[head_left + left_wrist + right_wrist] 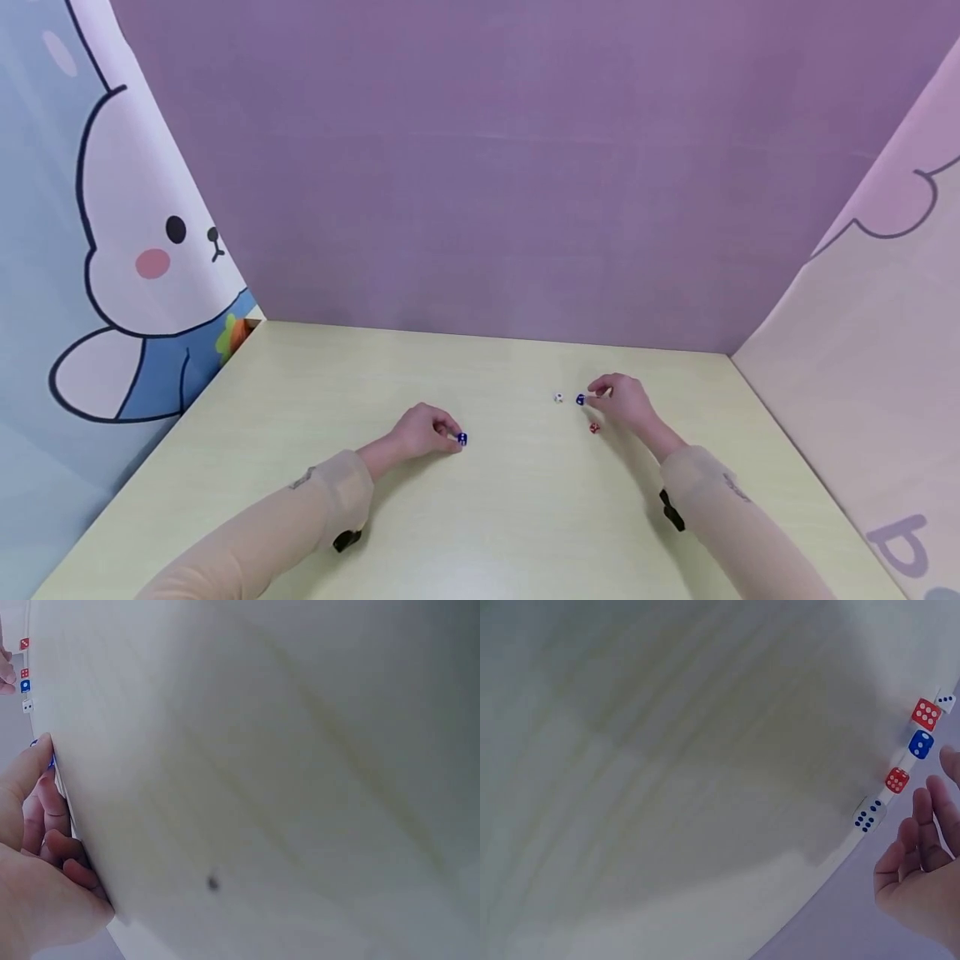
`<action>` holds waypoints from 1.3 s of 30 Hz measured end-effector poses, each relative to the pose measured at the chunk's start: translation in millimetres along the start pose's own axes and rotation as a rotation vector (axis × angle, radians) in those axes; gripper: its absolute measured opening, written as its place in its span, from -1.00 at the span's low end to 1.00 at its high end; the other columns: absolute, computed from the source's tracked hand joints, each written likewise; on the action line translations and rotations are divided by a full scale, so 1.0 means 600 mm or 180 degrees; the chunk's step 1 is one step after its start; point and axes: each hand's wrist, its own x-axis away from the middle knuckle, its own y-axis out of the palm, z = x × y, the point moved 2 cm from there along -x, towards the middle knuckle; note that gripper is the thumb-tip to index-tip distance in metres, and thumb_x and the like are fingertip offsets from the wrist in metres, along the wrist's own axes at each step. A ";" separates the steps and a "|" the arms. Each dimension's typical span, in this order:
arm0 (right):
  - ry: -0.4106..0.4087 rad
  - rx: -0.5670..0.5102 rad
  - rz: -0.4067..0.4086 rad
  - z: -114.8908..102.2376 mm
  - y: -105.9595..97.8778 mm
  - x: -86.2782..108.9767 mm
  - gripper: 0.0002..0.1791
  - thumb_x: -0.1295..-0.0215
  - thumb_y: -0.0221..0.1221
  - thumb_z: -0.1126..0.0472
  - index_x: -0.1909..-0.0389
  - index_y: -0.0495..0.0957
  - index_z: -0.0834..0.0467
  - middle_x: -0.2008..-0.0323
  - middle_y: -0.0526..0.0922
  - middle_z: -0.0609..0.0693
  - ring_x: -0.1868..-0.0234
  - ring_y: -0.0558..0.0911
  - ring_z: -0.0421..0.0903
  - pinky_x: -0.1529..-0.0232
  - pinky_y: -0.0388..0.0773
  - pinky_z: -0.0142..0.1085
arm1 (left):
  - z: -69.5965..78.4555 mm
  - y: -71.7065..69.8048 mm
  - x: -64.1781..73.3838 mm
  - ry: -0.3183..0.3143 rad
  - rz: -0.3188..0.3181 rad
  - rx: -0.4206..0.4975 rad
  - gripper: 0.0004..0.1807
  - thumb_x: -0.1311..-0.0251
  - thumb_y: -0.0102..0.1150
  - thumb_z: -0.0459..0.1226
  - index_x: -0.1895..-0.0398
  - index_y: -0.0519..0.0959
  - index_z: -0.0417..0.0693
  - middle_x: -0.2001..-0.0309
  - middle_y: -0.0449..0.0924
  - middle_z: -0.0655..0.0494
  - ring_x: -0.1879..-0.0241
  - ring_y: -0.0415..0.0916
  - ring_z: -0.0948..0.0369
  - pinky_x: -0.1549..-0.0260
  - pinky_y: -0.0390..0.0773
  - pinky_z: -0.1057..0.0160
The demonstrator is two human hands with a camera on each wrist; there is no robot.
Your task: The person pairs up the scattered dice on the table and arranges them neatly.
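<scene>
In the head view my left hand (422, 431) pinches a blue die (462, 438) between thumb and fingertip, low over the table. The left wrist view shows only slivers of that blue die (52, 760) by the fingertip. Across the table, my right hand (621, 403) is held by another blue die (581, 400), its fingertips close to it. In the right wrist view the right hand's fingers (922, 806) are loosely bent, and a small gap separates them from this blue die (921, 745). A white die (558, 398) lies left of it, a red die (595, 427) nearer me.
Further dice show in the right wrist view: a red die (927, 714), a second red die (897, 780) and a white die (868, 814). The pale table (495, 533) meets a purple back panel (480, 183). Printed panels stand at left (45, 250) and right (885, 358).
</scene>
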 end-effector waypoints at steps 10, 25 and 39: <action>0.0117 0.0050 -0.0160 0.011 0.006 -0.014 -0.86 -0.12 0.29 0.21 0.33 0.66 0.20 0.43 0.58 0.01 0.41 0.46 -0.10 0.39 0.37 -0.31 | 0.007 0.003 -0.007 0.0039 -0.0025 0.0004 -0.80 0.15 0.49 -0.26 0.40 0.69 -0.05 0.56 0.49 0.21 0.52 0.35 0.30 0.40 0.34 0.33; 0.0047 0.0054 -0.0313 0.007 0.021 -0.025 -0.87 -0.11 0.32 0.19 0.35 0.66 0.17 0.40 0.62 -0.02 0.37 0.50 -0.12 0.32 0.42 -0.30 | 0.006 0.006 -0.013 -0.0047 0.0009 -0.0004 -0.80 0.15 0.49 -0.25 0.41 0.69 -0.02 0.56 0.49 0.22 0.51 0.34 0.31 0.40 0.33 0.35; -0.0088 -0.0220 -0.0493 -0.003 0.034 -0.020 -0.87 -0.11 0.31 0.28 0.31 0.66 0.21 0.43 0.59 -0.02 0.59 0.47 -0.17 0.54 0.44 -0.36 | 0.006 0.006 -0.018 -0.0023 0.0017 0.0027 -0.80 0.13 0.48 -0.26 0.40 0.69 -0.07 0.58 0.47 0.18 0.54 0.32 0.28 0.45 0.31 0.32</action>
